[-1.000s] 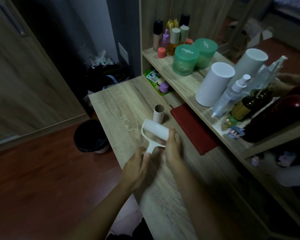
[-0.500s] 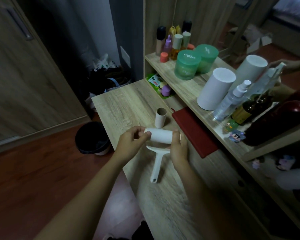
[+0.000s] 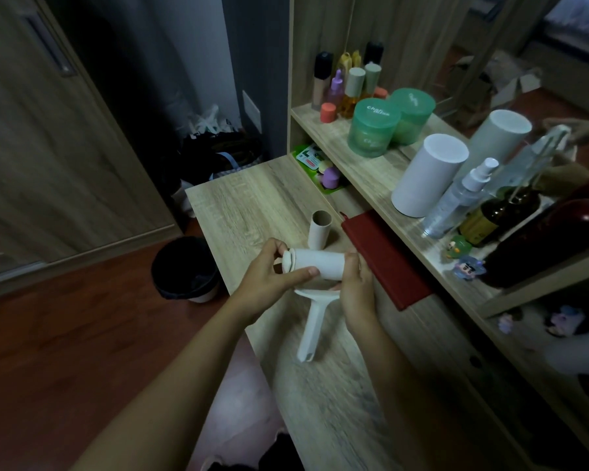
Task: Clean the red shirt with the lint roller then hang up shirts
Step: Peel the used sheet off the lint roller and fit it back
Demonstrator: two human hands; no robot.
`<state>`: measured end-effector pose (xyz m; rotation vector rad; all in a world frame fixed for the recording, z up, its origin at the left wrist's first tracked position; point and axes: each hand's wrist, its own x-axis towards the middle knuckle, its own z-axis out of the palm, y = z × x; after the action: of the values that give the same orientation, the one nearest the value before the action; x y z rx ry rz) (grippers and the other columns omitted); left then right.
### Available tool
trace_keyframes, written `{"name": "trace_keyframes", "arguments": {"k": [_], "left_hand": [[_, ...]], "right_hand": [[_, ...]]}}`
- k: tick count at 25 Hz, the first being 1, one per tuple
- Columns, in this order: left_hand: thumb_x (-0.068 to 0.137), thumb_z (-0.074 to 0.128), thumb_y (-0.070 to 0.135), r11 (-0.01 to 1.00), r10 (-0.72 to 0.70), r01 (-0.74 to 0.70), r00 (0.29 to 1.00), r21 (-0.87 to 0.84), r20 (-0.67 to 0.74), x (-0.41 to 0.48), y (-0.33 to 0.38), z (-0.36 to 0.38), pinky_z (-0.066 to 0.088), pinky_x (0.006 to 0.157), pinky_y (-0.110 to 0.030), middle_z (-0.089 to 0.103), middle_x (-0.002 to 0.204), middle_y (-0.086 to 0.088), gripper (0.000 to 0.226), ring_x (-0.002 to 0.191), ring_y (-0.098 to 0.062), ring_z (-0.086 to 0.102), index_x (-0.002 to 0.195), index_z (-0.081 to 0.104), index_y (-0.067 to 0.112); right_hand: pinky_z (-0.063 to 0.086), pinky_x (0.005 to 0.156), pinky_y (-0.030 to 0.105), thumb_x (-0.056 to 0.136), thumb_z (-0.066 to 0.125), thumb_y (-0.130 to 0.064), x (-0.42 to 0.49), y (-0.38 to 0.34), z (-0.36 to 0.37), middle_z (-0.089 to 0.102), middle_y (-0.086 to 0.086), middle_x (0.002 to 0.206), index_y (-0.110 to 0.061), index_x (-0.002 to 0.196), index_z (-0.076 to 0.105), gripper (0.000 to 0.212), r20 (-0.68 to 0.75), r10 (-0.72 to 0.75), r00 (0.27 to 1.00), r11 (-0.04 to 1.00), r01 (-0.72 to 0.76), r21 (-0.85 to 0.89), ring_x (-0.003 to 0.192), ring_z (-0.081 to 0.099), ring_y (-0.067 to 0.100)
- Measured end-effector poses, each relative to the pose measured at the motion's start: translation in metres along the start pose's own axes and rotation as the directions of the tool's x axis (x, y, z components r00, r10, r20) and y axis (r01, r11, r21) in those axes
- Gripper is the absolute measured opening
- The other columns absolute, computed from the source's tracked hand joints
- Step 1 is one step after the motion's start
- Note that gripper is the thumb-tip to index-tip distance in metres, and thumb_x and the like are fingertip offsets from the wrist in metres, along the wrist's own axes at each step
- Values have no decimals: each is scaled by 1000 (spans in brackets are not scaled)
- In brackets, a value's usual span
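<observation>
One lint roller [image 3: 315,266] is held between the hands over the surface [image 3: 252,205]. Its roll lies crosswise, left to right, and its handle points back toward the person. The left hand [image 3: 269,280] pinches the roll's left end and the right hand [image 3: 356,294] grips the right end. An empty cardboard core [image 3: 318,229] stands just behind.

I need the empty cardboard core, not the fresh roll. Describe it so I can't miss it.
Start at the light wooden desk below the bottle shelf. Just left of the flat red book, a short cardboard tube stands upright, open end up. Unlike the white roll gripped by the left hand and right hand in front of it, it is bare brown and unheld.
</observation>
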<state>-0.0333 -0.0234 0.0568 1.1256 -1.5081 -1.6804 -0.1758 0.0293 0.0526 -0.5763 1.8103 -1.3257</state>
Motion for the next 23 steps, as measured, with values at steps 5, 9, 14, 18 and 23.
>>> {"name": "trace_keyframes", "arguments": {"k": [5,9,14,18,23], "left_hand": [[63,81,29,998,-13,10,999,-60,-43,-8,-4,8,53,73,-41,52,87,-6,47,80,-19,58,82,39,18],[57,82,40,998,-31,25,994,-51,-107,-10,-9,11,54,74,-45,52,91,-6,53,84,-21,57,80,37,25],[61,83,32,993,2,-20,987,-112,-162,-11,-12,17,56,79,-47,56,103,-11,57,89,-23,61,95,39,43],[73,77,26,998,-27,26,999,-50,-26,-10,-12,17,55,74,-29,58,109,-11,64,93,-21,64,121,43,51],[80,70,24,999,16,-21,994,-45,-108,-13,-16,31,48,62,-18,62,98,3,39,76,-2,61,117,60,31]], "right_hand": [[44,61,22,98,33,-29,-1,3,-2,59,17,116,-12,124,52,36,-1,-12,1000,1000,12,-15,98,59,26],[44,57,19,98,33,-29,1,5,-5,59,16,114,-10,124,51,37,18,-8,1000,1000,8,-24,89,59,20],[47,61,23,98,33,-25,1,12,-7,59,19,113,-5,121,51,36,-22,-10,1000,1000,10,12,94,59,25],[51,67,28,95,37,-34,-1,17,-10,57,9,106,-16,109,52,27,-26,-62,998,998,62,6,90,58,19],[52,72,30,98,38,-33,-2,29,-9,59,2,92,-21,96,52,18,-64,-116,991,993,115,-21,89,60,18]]}}
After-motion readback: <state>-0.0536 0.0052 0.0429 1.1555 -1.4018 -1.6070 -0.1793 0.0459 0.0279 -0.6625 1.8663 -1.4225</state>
